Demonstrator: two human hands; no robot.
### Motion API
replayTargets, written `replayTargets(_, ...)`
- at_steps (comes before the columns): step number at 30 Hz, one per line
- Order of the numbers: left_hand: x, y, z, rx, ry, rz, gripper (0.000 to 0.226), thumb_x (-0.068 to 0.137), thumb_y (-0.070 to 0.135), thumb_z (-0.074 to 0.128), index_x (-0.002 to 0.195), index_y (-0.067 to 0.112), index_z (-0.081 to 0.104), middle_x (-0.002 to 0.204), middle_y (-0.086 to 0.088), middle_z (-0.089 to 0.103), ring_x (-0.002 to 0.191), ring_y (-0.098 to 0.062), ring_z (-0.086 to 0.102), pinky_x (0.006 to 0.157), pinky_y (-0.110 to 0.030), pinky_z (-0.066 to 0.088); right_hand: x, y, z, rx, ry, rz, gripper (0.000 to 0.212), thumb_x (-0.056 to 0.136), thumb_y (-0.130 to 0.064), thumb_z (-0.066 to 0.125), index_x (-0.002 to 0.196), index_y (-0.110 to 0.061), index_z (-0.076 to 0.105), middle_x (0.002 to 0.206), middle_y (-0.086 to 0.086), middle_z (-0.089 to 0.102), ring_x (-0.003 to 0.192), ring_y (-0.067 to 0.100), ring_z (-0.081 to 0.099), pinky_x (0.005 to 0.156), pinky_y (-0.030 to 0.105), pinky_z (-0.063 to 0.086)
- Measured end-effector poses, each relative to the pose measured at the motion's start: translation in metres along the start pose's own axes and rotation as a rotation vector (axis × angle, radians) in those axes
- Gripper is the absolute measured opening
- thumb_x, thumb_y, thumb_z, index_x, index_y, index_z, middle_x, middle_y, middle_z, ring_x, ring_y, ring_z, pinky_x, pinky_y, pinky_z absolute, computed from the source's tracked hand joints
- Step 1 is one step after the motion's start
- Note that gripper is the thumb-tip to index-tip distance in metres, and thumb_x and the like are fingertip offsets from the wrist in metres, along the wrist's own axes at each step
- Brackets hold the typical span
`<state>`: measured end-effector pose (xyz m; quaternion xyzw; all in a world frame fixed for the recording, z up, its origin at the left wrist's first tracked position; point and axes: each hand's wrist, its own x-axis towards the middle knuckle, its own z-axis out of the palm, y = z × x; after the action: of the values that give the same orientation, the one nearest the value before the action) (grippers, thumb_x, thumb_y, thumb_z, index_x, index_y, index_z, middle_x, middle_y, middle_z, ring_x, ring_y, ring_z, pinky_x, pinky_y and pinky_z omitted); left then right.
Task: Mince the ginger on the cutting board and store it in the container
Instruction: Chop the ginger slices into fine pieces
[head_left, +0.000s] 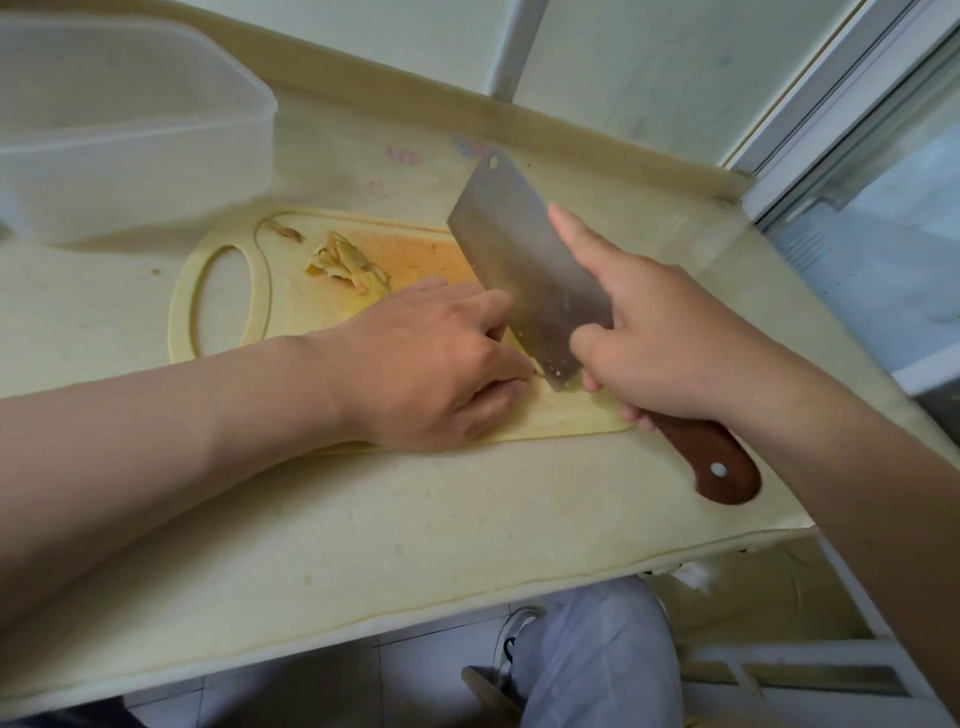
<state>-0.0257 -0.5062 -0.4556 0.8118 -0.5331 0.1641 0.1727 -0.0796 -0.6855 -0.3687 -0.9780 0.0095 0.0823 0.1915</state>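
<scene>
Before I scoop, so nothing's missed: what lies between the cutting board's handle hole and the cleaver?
A loose pile of ginger pieces on the cutting board, shown in the head view.

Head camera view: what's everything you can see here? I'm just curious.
counter: one, cream, under everything
board: one, pale yellow, on the counter's middle
ginger: one pile, yellow, on the board; another piece at the blade
container: one, translucent white, far left on the counter
cleaver: one, steel blade, brown handle, edge down on the board
window: one, white frame, right
trousers: one pair, grey, below the counter
left hand: curled on the board, holding ginger by the blade
right hand: grips the cleaver, forefinger along the blade
</scene>
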Motion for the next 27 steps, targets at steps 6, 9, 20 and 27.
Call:
replayTargets(6, -0.001, -0.001, 0.0, 0.024, -0.017, -0.011, 0.047, 0.097, 0.045, 0.033, 0.104, 0.024, 0.075, 0.082, -0.002, 0.046, 0.068, -0.026, 0.049, 0.063, -0.032, 0.035, -0.017, 0.007, 0.01, 0.11, 0.127, -0.01, 0.096, 0.092, -0.007, 0.047, 0.152, -0.07, 0.005, 0.074, 0.016, 0.071, 0.046, 0.027, 0.066, 0.045, 0.037, 0.059)
replayTargets(9, -0.002, -0.001, 0.0, 0.032, -0.018, -0.017, 0.049, 0.096, 0.045, 0.031, 0.103, 0.024, 0.075, 0.082, -0.003, 0.048, 0.068, -0.027, 0.049, 0.063, -0.032, 0.034, -0.031, 0.01, 0.012, 0.165, 0.131, 0.015, 0.096, 0.096, -0.007, 0.047, 0.147, -0.077, 0.005, 0.079, 0.024, 0.07, 0.049, 0.031, 0.066, 0.046, 0.035, 0.059)
replayTargets(20, -0.002, 0.0, 0.001, 0.037, -0.02, -0.016, 0.049, 0.097, 0.045, 0.03, 0.101, 0.023, 0.074, 0.082, -0.003, 0.046, 0.068, -0.027, 0.048, 0.062, -0.034, 0.037, -0.019, 0.011, 0.002, 0.063, 0.013, -0.01, 0.095, 0.095, -0.007, 0.046, 0.151, -0.072, 0.005, 0.074, 0.005, 0.07, 0.044, 0.022, 0.064, 0.046, 0.036, 0.059)
replayTargets(27, -0.001, -0.001, 0.001, 0.022, -0.003, 0.008, 0.044, 0.097, 0.043, 0.035, 0.104, 0.025, 0.074, 0.081, -0.001, 0.044, 0.068, -0.023, 0.044, 0.061, -0.037, 0.043, 0.002, -0.001, -0.001, 0.013, -0.016, 0.007, 0.096, 0.09, -0.006, 0.046, 0.157, -0.063, 0.006, 0.08, 0.005, 0.068, 0.04, 0.021, 0.063, 0.042, 0.038, 0.057)
